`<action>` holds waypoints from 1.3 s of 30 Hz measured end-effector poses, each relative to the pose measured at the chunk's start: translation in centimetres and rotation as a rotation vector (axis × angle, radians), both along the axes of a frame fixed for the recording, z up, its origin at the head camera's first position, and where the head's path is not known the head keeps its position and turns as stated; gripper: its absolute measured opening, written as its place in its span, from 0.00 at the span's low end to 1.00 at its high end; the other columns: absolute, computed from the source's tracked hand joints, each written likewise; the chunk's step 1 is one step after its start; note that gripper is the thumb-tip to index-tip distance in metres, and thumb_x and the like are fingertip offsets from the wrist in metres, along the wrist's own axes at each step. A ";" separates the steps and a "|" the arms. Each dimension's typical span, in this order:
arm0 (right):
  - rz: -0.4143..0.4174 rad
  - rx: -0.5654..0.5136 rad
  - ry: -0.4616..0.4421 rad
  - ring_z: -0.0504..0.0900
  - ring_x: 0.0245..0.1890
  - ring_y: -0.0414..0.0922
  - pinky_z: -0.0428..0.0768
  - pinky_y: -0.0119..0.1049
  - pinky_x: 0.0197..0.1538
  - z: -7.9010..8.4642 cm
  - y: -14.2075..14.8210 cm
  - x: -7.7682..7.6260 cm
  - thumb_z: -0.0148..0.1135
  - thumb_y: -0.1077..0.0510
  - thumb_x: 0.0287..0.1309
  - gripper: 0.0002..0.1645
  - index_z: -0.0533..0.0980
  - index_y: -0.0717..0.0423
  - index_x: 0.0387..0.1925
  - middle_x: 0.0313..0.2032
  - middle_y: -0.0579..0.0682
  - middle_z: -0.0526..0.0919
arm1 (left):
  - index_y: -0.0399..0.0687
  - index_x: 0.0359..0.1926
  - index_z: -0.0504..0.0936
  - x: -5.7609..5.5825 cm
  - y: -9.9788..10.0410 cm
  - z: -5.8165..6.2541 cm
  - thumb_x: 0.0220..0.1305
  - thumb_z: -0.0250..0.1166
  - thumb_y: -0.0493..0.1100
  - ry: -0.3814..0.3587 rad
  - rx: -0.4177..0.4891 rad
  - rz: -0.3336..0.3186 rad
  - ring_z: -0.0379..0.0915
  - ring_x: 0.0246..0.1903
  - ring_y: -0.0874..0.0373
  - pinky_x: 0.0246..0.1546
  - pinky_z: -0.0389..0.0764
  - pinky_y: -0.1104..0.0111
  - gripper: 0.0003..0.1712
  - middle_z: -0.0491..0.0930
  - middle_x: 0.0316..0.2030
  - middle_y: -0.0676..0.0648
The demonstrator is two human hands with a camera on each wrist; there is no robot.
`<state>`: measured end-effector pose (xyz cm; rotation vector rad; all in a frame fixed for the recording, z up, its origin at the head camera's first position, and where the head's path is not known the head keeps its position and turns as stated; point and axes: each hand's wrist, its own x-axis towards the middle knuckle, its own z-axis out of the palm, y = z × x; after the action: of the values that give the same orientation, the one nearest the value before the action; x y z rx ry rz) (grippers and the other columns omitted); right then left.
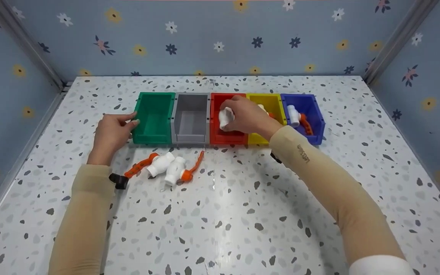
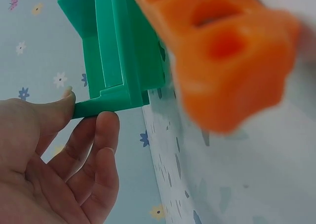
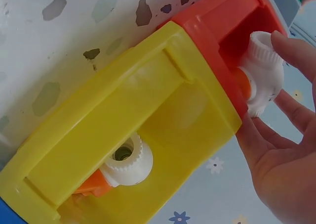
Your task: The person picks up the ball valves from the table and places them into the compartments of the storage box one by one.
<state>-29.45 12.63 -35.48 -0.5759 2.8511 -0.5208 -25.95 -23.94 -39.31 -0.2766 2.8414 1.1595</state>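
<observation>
While left hand (image 1: 115,131) pinches green bin (image 1: 152,138) at edge, right hand (image 1: 248,114), fingers curled, grips white valve (image 1: 225,118) at red bin (image 1: 227,138): placing, seemingly; depth unclear. Next likely calls for lowering, release.

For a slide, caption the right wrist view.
Right hand holding a white-and-orange plastic valve at a red plastic bin beside a yellow plastic bin.

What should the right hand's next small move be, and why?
Probably lower the white valve into the red bin and let go: the right hand holds it at that bin's opening, and the yellow bin and blue bin each contain one like it.
</observation>
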 end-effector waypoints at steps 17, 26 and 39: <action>0.027 0.100 0.026 0.74 0.47 0.47 0.77 0.42 0.55 -0.8 -0.7 -0.3 0.76 0.47 0.53 0.33 0.76 0.43 0.61 0.54 0.49 0.74 | 0.60 0.71 0.70 0.1 0.1 0.2 0.75 0.56 0.53 0.003 -0.003 0.009 0.75 0.40 0.49 0.39 0.75 0.61 0.26 0.78 0.55 0.40; 0.053 0.191 0.037 0.74 0.49 0.47 0.77 0.43 0.56 -0.8 -0.9 0.1 0.75 0.51 0.55 0.34 0.75 0.43 0.64 0.53 0.50 0.74 | 0.60 0.71 0.69 0.1 0.2 0.3 0.75 0.56 0.53 -0.009 -0.001 0.010 0.75 0.41 0.50 0.40 0.77 0.63 0.26 0.76 0.59 0.40; 0.102 0.247 -0.075 0.73 0.48 0.45 0.77 0.43 0.56 -0.6 -1.0 0.0 0.72 0.51 0.59 0.29 0.77 0.44 0.62 0.48 0.47 0.75 | 0.60 0.71 0.69 0.1 0.2 0.3 0.75 0.56 0.52 -0.002 -0.003 0.009 0.76 0.41 0.49 0.40 0.77 0.61 0.26 0.77 0.57 0.40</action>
<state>-29.48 11.60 -36.03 -0.6372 2.7401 -0.1662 -25.83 -23.76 -38.98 -0.2908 2.8434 1.1557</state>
